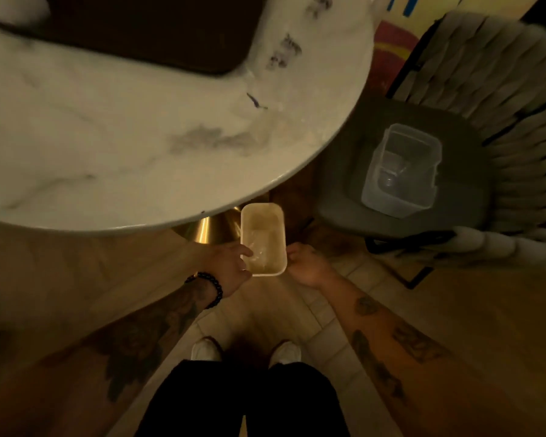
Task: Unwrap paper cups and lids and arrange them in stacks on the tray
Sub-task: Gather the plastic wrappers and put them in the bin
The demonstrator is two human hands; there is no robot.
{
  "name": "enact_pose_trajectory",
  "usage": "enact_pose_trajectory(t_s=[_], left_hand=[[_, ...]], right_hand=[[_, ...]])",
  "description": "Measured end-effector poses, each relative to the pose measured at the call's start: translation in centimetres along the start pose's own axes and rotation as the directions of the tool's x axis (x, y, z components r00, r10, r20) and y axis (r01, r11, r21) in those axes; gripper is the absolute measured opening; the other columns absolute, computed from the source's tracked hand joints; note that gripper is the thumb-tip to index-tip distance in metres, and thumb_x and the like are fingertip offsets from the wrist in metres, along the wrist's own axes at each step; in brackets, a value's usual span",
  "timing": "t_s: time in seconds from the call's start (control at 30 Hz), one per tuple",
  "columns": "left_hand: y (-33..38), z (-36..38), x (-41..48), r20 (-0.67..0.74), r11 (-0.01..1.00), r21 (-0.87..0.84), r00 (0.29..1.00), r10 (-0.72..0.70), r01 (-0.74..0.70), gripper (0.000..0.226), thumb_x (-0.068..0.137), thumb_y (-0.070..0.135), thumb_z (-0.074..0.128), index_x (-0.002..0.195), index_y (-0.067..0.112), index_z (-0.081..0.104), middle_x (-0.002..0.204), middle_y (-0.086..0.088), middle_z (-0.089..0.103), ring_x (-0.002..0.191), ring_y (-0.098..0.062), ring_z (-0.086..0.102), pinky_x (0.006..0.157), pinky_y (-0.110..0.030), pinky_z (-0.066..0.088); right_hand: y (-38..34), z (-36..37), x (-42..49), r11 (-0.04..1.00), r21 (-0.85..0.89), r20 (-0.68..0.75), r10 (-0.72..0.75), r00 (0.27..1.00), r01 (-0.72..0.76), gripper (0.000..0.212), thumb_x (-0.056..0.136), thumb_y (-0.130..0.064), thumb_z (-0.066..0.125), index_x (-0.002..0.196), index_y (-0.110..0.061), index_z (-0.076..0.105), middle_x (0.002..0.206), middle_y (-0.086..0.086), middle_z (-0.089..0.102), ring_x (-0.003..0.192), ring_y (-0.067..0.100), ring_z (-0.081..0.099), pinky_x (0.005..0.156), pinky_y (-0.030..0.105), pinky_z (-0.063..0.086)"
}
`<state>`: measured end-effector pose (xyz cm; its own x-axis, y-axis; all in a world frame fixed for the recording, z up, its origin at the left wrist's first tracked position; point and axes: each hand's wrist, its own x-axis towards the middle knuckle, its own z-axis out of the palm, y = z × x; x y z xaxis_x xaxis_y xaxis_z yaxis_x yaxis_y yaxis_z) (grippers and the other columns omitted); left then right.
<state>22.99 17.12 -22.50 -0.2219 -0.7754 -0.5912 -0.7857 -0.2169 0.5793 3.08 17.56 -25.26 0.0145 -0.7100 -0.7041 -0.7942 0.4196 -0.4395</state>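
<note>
Lower centre of frame, below the tabletop (108, 137) edge: cream bin (263, 216) held between left hand (230, 263) and right hand (306, 264), fingers (246, 251) curled on its long rims, probably light, stiff, best gripped there; tray (139, 33) upper left, cups not discernible.

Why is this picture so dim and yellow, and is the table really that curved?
Head view: weak, warm light tints everything yellow; the wide-angle lens bows the marble table's rim and the chair; the dark tray and the table's markings are smeared by blur; the cream tub is sharper.
</note>
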Motion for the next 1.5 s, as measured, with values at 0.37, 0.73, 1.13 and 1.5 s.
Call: enact_pose_trajectory(t_s=[0.37,0.73,1.13,1.5], left_hand=[[14.7,-11.4,-12.6,0.025,0.971,0.093,0.975,0.221,-0.222,0.025,0.088,0.029,0.071,0.112,0.028,0.068,0.101,0.009,0.069,0.095,-0.009,0.065,0.088,-0.026,0.053],[22.5,-21.0,-14.1,-0.346,0.95,0.019,0.889,0.299,-0.312,0.019,0.087,0.03,0.074,0.106,0.028,0.068,0.097,0.009,0.067,0.089,-0.004,0.062,0.066,-0.01,0.043],[23.1,-22.1,-10.4,-0.39,0.973,-0.067,0.903,0.179,-0.221,0.024,0.088,0.026,0.073,0.11,0.02,0.068,0.093,0.007,0.067,0.086,-0.006,0.061,0.07,-0.014,0.043],[26.4,-24.9,0.4,-0.28,0.975,-0.105,0.947,0.159,-0.195,0.034,0.089,0.025,0.073,0.119,0.014,0.064,0.105,0.0,0.066,0.086,-0.008,0.059,0.069,-0.014,0.043]], right_hand=[[-7.6,-13.6,-18.5,0.937,0.329,-0.08,-0.092,0.993,0.113,0.027,0.09,-0.009,0.067,0.112,-0.023,0.06,0.115,0.0,0.064,0.113,0.025,0.063,0.099,0.044,0.053],[-13.8,-25.8,-20.8,0.833,0.395,-0.318,-0.272,0.908,0.387,0.036,0.089,-0.014,0.068,0.122,-0.025,0.06,0.119,0.001,0.061,0.106,0.02,0.065,0.088,0.038,0.06],[-12.0,-28.6,-17.2,0.855,0.42,-0.318,-0.173,0.932,0.303,0.034,0.094,-0.015,0.063,0.126,-0.021,0.055,0.113,0.004,0.063,0.1,0.02,0.067,0.082,0.032,0.06],[-12.7,-31.8,-9.6,0.82,0.547,-0.282,-0.007,0.959,0.167,0.039,0.095,-0.008,0.062,0.132,-0.012,0.052,0.11,0.009,0.064,0.096,0.024,0.068,0.076,0.029,0.06]])
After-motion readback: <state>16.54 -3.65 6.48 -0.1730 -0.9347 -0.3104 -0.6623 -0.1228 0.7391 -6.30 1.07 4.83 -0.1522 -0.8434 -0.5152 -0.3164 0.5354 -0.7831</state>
